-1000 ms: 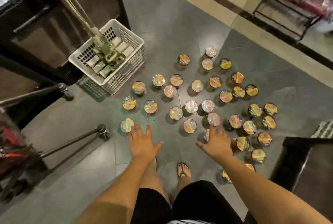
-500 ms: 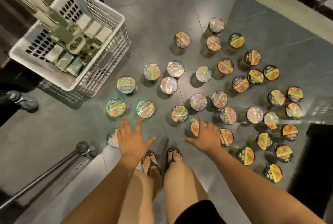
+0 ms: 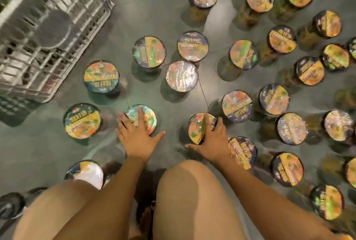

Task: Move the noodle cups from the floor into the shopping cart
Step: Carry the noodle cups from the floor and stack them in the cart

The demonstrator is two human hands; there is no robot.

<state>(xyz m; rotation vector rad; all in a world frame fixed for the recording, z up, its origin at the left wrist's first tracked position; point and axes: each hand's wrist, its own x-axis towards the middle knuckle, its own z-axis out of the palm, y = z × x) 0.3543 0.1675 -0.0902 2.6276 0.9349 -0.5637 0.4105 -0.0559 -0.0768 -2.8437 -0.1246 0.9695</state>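
Several noodle cups with shiny foil lids stand across the grey floor. I am crouched low over them. My left hand (image 3: 136, 137) lies with spread, straight fingers on the lid of one noodle cup (image 3: 149, 119), thumb out to the right. My right hand (image 3: 212, 141) reaches over a second noodle cup (image 3: 198, 128); its fingers curl over the cup's right rim and the thumb stretches below the near edge. The white plastic shopping cart basket (image 3: 57, 62) stands at the upper left, blurred, an arm's length from both hands.
More cups crowd the floor to the right and far side, one (image 3: 82, 121) just left of my left hand and one (image 3: 243, 152) under my right wrist. My bare knees fill the bottom. A dark wheel or foot (image 3: 11, 205) sits at bottom left.
I have crouched much lower, so cups and basket loom larger. Both hands dropped from hovering above the floor onto two cups in the nearest row.
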